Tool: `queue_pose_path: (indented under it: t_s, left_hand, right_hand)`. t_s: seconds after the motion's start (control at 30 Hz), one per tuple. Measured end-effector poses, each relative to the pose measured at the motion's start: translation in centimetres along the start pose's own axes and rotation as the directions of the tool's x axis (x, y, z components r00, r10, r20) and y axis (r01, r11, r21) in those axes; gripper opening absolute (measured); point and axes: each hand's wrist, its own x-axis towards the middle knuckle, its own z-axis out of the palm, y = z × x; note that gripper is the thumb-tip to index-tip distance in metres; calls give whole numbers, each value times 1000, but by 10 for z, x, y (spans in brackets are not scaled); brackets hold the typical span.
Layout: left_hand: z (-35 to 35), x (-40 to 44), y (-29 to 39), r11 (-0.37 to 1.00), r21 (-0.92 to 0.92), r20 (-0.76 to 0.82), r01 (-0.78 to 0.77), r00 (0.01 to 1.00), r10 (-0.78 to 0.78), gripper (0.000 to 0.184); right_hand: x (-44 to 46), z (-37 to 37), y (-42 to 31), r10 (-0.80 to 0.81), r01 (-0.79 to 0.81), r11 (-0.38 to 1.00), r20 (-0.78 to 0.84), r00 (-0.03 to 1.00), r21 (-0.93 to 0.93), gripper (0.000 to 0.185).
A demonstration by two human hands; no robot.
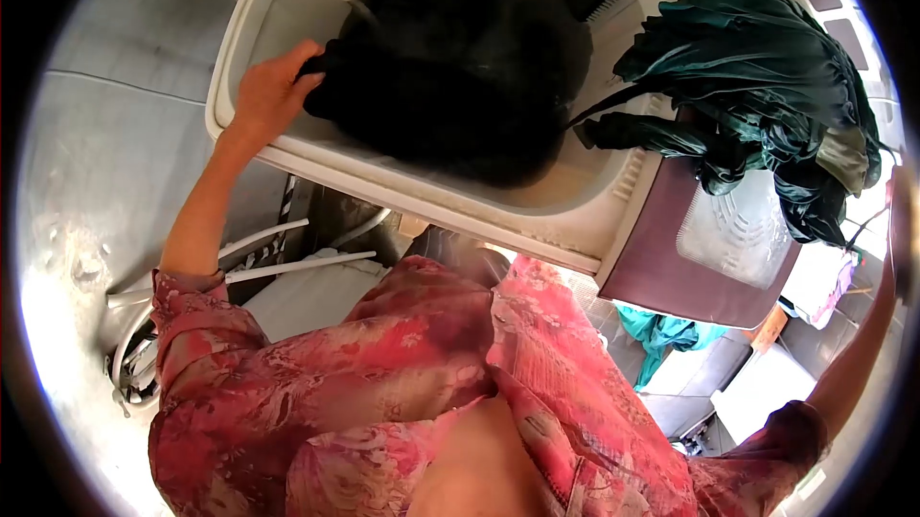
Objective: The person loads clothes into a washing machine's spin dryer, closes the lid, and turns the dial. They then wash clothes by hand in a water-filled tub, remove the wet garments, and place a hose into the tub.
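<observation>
Head view shows my left hand pinching black cloth in the tub, my right hand unreadable; tugging could drag in the green garment by its trailing strip.

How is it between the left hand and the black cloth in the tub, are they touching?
Touching. The head view shows the left hand with thumb and fingers closed on the edge of the black cloth.

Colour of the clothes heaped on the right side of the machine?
Dark green, with a glossy sheen; shows best in the head view.
</observation>
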Motion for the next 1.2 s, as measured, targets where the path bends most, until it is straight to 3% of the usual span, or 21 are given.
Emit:
queue_pose_path:
  t_s: [0.03, 0.07, 0.1, 0.13, 0.17, 0.2, 0.27, 0.37, 0.43, 0.53, 0.57, 0.73, 0.8, 0.87, 0.9, 0.93, 1.0, 1.03, 1.1, 1.17, 1.2]
  left_hand:
    - [1, 0, 3, 1000, -17, -36, 18, 999, -19, 23]
    - [2, 0, 5, 999, -37, -77, 34, 996, -37, 23]
    - [3, -4, 4, 999, -38, -83, 32, 996, -35, 23]
    - [6, -10, 3, 999, 10, -154, -36, 987, 38, 24]
    - [10, -12, 6, 992, 52, -230, -114, 965, 123, 25]
    - [11, -17, 13, 993, 32, -210, -110, 971, 114, 25]
    - [10, -34, 25, 998, -23, -188, -62, 981, 57, 25]
    - [7, -38, 33, 976, -165, -140, 142, 976, -165, 23]
    - [2, -34, 37, 970, -195, -112, 144, 980, -168, 23]
    - [1, -36, 32, 978, -178, -82, 111, 988, -127, 22]
    - [2, -34, 31, 982, -163, -68, 96, 992, -108, 23]
    - [-3, -28, 30, 976, -162, 97, 144, 987, -130, 24]
    - [4, -31, 30, 987, -148, 34, 69, 997, -65, 24]
    - [7, -31, 31, 987, -154, -7, 36, 999, -38, 24]
    - [8, -29, 31, 988, -154, -69, -28, 997, 17, 24]
    - [9, -28, 30, 988, -152, -59, -17, 998, 8, 24]
    - [9, -28, 28, 980, -198, -69, -33, 997, 19, 25]
    - [9, -28, 28, 980, -197, -70, -35, 997, 22, 25]
    - [6, -28, 28, 977, -211, -43, -9, 999, 0, 26]
    - [6, -28, 25, 981, -195, -42, -7, 999, -1, 26]
    - [7, -29, 23, 984, -180, -39, -2, 999, -5, 26]
  right_hand:
    - [10, -15, -56, 1, -1, 1000, -2, 1000, 5, 26]
    - [17, -24, -101, 229, -225, 924, 24, 973, 307, 34]
    - [18, -27, -133, 426, -413, 716, 116, 897, 563, 45]
    - [15, -20, -153, 205, -200, 887, 32, 978, 417, 47]
    - [25, -40, -202, -47, 42, 919, 3, 999, 393, 54]
    - [32, -51, -231, -94, 60, 928, 74, 993, 367, 63]
    - [30, -45, -262, -2, -9, 923, 27, 1000, 385, 71]
    - [21, -8, -243, -59, 101, 957, -158, 986, 272, 62]
    - [25, 5, -227, -95, 155, 945, -212, 973, 288, 59]
    - [37, 13, -207, -68, 117, 911, -137, 988, 394, 66]
    - [43, 12, -202, -7, 28, 906, -53, 999, 422, 72]
    - [62, -5, -196, -37, 12, 833, 34, 999, 554, 59]
    - [56, -47, -235, 25, -28, 999, 126, 992, 24, 53]
    - [52, -85, -283, -28, 32, 997, 52, 998, -75, 47]
    - [56, -91, -311, -112, 87, 971, 105, 988, 223, 46]
    - [61, -98, -338, -203, 110, 858, 135, 970, 502, 45]
    - [53, -70, -391, -505, 268, 722, 222, 834, 637, 52]
    - [49, -50, -414, -616, 405, 746, 315, 722, 529, 60]
    - [39, -7, -434, -680, 594, 730, 436, 589, 337, 48]
    - [56, 10, -437, -693, 674, 637, 661, 287, 374, 26]
    - [56, 19, -436, -695, 681, 630, 661, 281, 373, 26]
